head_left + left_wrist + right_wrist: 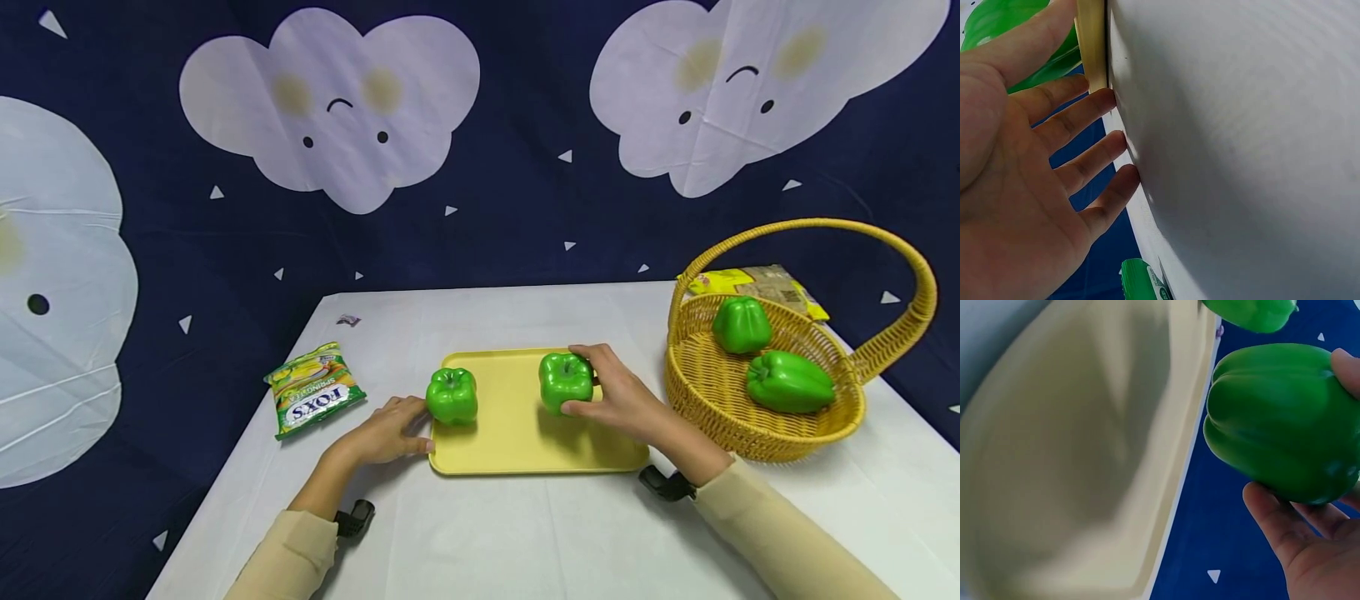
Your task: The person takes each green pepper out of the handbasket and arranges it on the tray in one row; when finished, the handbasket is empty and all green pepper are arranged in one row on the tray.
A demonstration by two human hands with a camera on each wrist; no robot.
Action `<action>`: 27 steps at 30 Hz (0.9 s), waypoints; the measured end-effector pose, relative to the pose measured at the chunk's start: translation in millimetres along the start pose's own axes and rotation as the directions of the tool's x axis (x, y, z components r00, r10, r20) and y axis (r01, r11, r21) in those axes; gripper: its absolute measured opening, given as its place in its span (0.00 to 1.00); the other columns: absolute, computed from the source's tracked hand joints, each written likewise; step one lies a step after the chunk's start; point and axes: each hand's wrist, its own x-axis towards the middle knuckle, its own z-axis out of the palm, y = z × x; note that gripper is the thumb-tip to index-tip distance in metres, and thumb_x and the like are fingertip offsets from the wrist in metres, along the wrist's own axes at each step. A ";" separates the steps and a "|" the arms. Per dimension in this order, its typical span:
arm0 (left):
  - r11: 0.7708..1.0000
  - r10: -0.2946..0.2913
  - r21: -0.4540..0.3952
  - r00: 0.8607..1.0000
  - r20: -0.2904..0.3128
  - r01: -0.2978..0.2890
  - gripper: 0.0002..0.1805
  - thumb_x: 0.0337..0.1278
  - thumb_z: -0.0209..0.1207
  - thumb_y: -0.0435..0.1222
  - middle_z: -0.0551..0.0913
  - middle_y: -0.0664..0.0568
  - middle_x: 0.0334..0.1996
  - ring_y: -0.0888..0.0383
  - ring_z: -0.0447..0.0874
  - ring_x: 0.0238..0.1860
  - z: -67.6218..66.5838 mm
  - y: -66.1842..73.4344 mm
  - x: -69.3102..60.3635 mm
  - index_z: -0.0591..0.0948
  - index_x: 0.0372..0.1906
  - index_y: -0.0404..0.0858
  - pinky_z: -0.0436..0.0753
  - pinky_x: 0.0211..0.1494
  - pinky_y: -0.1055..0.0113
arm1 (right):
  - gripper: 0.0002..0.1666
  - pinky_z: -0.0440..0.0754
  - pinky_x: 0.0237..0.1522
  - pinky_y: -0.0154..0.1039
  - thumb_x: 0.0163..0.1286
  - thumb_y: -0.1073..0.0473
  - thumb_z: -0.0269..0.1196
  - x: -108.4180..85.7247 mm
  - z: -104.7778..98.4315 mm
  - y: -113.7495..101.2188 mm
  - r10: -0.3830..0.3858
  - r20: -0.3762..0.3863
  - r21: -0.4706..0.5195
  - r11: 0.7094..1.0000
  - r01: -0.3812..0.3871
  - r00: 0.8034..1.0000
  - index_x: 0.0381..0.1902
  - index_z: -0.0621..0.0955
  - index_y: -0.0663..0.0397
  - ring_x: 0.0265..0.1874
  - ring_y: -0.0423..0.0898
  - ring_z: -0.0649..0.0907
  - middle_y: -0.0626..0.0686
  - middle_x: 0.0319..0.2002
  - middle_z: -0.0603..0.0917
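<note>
A green bell pepper [566,382] is held in my right hand [617,395] over the right half of a yellow tray [510,446]. In the right wrist view, thumb and fingers grip this bell pepper [1279,419] from both sides, with a gap between it and the tray. Another green bell pepper [452,397] sits at the tray's left end. Beside that end, my left hand [386,431] touches the tray's edge with its fingers spread. The left wrist view shows the palm [1022,194] and nothing gripped in it.
To the right stands a yellow wicker basket [693,417] with a tall handle, holding two more green peppers. A yellow packet [757,283] lies behind it. On the left are a green Fox's candy bag [315,390] and a small wrapped piece [348,320].
</note>
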 end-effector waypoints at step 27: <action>1.000 -0.004 0.001 1.000 0.001 0.004 0.40 0.52 0.64 0.48 0.68 0.44 0.67 0.42 0.60 0.69 -0.1 -0.4 0.1 0.65 0.68 0.39 0.60 0.71 0.42 | 0.49 0.78 0.47 0.44 0.50 0.48 0.72 24.3 40.3 -20.1 0.057 0.125 0.013 0.998 -0.060 0.990 0.67 0.63 0.51 0.44 0.47 0.77 0.53 0.52 0.71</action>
